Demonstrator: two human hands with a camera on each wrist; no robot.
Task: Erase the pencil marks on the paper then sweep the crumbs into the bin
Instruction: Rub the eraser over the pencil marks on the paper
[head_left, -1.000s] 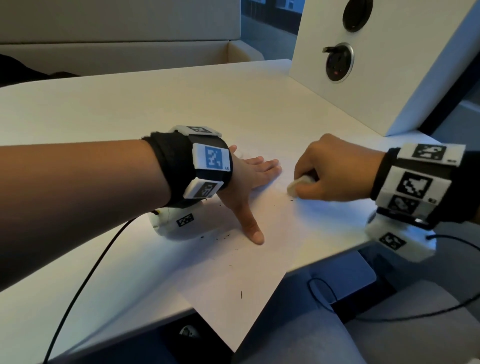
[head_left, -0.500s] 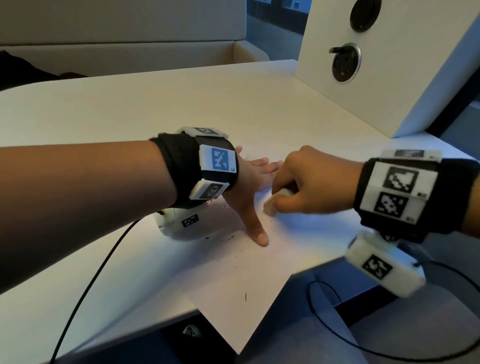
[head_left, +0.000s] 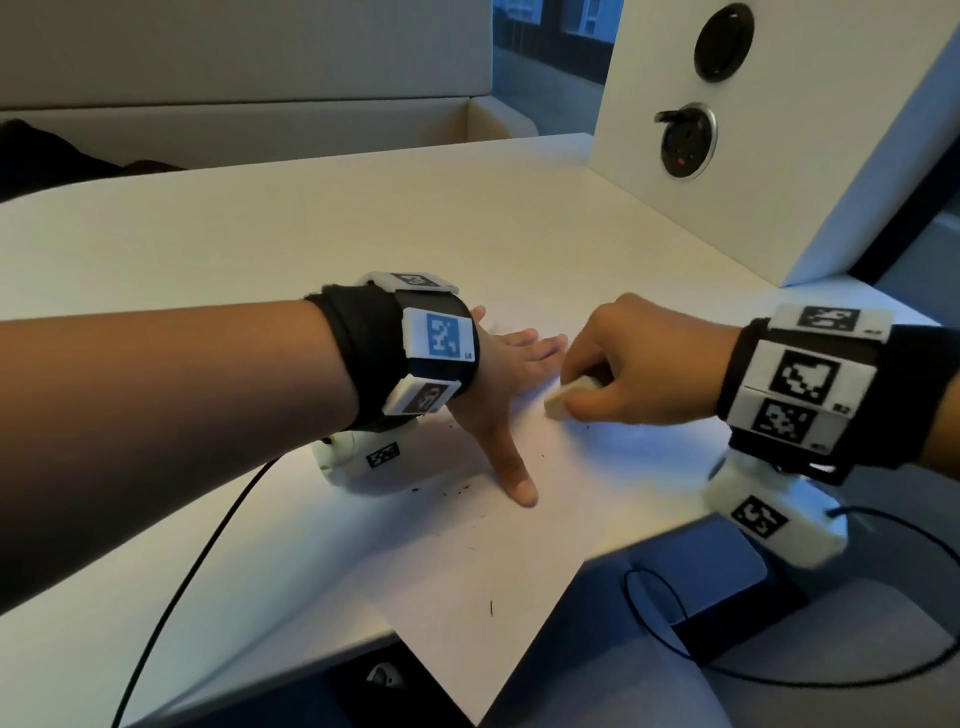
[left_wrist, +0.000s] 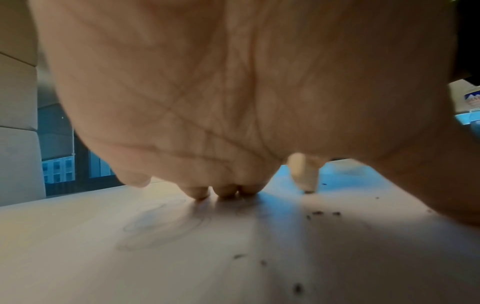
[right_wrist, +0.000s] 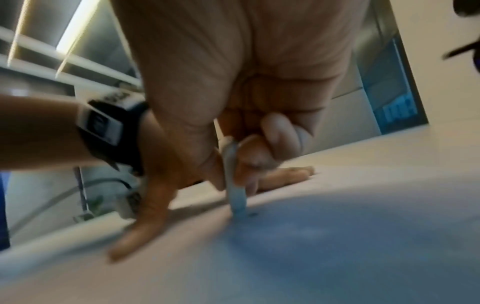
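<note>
my left hand (head_left: 501, 374) lies flat, fingers straight and spread, pressing the white sheet of paper (head_left: 467, 587) onto the white tabletop (head_left: 311, 234); one corner of the sheet hangs past the near table edge. my right hand (head_left: 644, 364) pinches a small white block eraser (head_left: 569, 397) between thumb and curled fingers, its tip touching the paper just beside my left fingertips. dark eraser crumbs (left_wrist: 322, 213) are scattered on the sheet near my left thumb. faint looping pencil marks (left_wrist: 161, 224) show under my left palm. a white angled panel with two round black sockets (head_left: 688, 143) stands at the far right of the table. black cables (head_left: 171, 597) trail from both wrist units. the wristband tags carry square codes; their small lettering is too small to read. no bin can be made out.
</note>
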